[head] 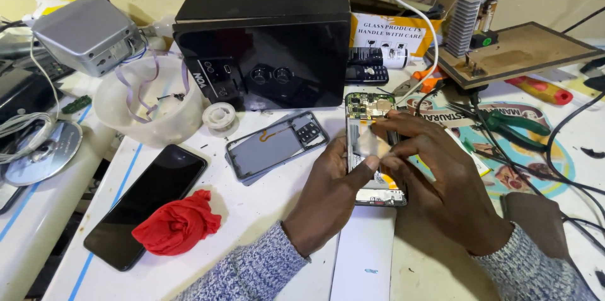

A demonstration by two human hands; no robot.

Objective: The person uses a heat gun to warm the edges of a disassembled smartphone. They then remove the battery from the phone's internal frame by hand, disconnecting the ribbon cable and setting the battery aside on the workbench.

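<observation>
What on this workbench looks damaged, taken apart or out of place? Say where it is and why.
The opened phone under both hands has its circuit board bare. Its removed back cover lies askew to the left, beside a crumpled red cloth resting against a black phone.

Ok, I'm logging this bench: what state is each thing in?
Opened phone: back off, circuit board exposed, held by both hands.
Left hand: gripping the phone's edge.
Right hand: fingers on the phone.
Back cover: detached, inside up.
Black phone: screen dark.
Red cloth: crumpled.
</observation>
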